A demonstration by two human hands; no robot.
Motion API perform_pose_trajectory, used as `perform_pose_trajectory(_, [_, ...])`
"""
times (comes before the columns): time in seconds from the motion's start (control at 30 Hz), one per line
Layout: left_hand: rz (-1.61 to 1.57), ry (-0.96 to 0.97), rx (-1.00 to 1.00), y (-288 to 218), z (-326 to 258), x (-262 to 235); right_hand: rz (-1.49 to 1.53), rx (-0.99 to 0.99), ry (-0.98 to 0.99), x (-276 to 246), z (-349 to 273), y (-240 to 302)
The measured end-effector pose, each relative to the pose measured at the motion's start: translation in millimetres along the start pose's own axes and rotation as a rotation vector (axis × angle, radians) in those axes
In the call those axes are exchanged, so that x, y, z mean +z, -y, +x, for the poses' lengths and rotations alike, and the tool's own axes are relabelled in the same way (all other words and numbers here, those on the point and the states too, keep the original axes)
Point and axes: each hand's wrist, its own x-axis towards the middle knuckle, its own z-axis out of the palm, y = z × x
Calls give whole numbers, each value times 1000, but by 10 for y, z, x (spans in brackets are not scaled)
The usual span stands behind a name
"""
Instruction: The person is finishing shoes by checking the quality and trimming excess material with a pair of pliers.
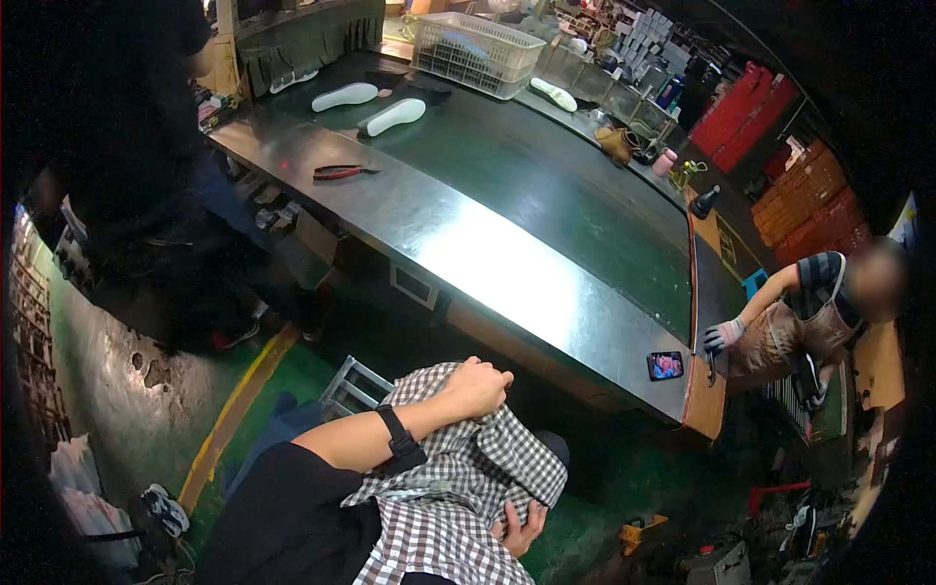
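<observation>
Left hand (478, 387) fisted on checked cloth (458, 487), which runs lengthwise toward the bench (507, 253); right hand (520, 529) half hidden beneath it, fingers curled on its edge.

The right hand (520, 527) is mostly hidden under the checkered cloth (458, 487), so only some fingers show and its grip on the cloth cannot be judged. The fingertips of the left hand (478, 386) are pressed into the same cloth and cannot be seen. The bench (507, 253) loses its far end behind the white basket (475, 52), the screen of the phone (665, 366) is too small to read, and the person (809, 312) at the right is partly cut off by the dark rim.
</observation>
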Motion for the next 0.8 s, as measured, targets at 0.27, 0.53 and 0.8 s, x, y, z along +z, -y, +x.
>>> perform_pose_trajectory(0.27, [-163,-154,26,63,-61,-74,13,-29,-4,81,12,64])
perform_pose_trajectory(0.53, [-368,-449,-39,-49,-127,-144,10,21,6,-9,-21,28])
perform_pose_trajectory(0.8, [-690,-494,-141,61,-161,-167,2,118,67,-103,-14,95])
